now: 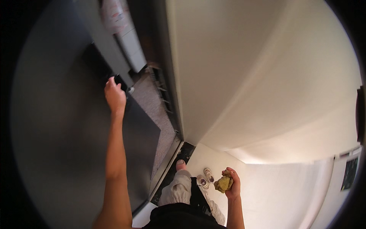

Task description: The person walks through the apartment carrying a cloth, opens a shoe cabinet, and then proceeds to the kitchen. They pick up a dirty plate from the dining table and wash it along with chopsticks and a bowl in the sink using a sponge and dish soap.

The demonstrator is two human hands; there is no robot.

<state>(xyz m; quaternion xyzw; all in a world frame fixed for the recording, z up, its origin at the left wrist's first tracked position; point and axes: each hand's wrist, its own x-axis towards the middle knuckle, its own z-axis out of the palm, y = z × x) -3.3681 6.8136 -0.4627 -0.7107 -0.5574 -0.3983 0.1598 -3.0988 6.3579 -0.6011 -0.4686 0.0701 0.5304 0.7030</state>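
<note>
A dark grey door [71,137] stands partly open on the left. At its edge, my left hand [115,94] is on a black door handle [122,84], its fingers curled over it and partly hiding it. Low on the right, my right hand [235,183] holds a crumpled yellow-green cloth [223,184]. The cloth bulges out past the fingers, toward my legs.
A pair of shoes [206,179] sits on the pale floor beside my leg. My foot is on the dark threshold [186,151]. Through the gap appear a speckled floor [148,100] and a pinkish plastic bag [114,17]. A beige wall [243,71] rises on the right.
</note>
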